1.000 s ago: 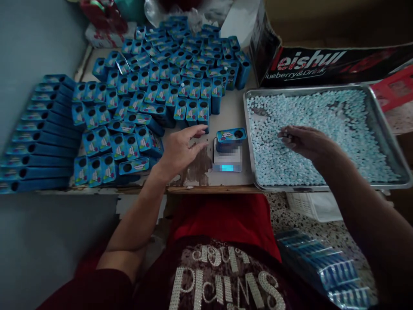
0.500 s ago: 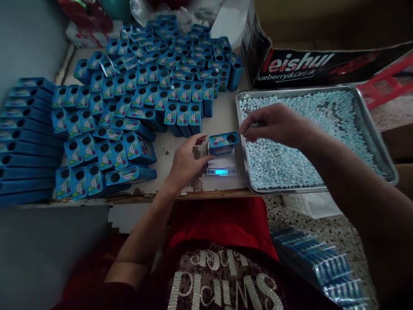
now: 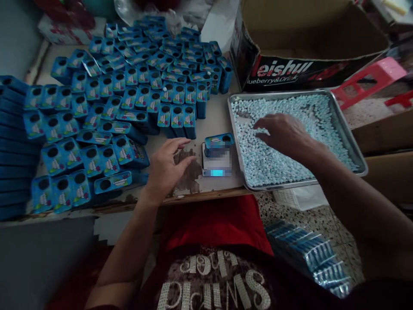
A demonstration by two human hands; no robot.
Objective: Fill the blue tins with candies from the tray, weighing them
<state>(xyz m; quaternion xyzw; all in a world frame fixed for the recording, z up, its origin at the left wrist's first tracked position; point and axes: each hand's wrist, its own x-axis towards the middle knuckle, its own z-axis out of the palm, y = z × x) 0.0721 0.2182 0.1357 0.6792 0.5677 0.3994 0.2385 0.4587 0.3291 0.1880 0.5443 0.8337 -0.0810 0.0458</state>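
Note:
A small blue candy box (image 3: 214, 142) with a round hole in its top stands upright on a small digital scale (image 3: 209, 164) with a lit display. Left of the scale is my left hand (image 3: 166, 168), thumb and fingers apart, holding nothing and not touching the box. My right hand (image 3: 285, 134) hovers over a metal tray (image 3: 284, 185) of small pale blue and white candies (image 3: 261, 165). A gap shows between its thumb and fingers, and I see nothing held there.
Many blue boxes (image 3: 129, 99) with open holes crowd the table's left and back. A large cardboard carton (image 3: 290, 71) stands behind the tray. Right of it is a pink-red plastic stool (image 3: 368, 84). More wrapped blue packs (image 3: 309, 254) sit low at the right, near a white basket (image 3: 290, 198).
My left hand has drawn back leftward from the box, which stays on the scale. My right hand has moved from beside the box's hole to over the candies. The view has shifted slightly.

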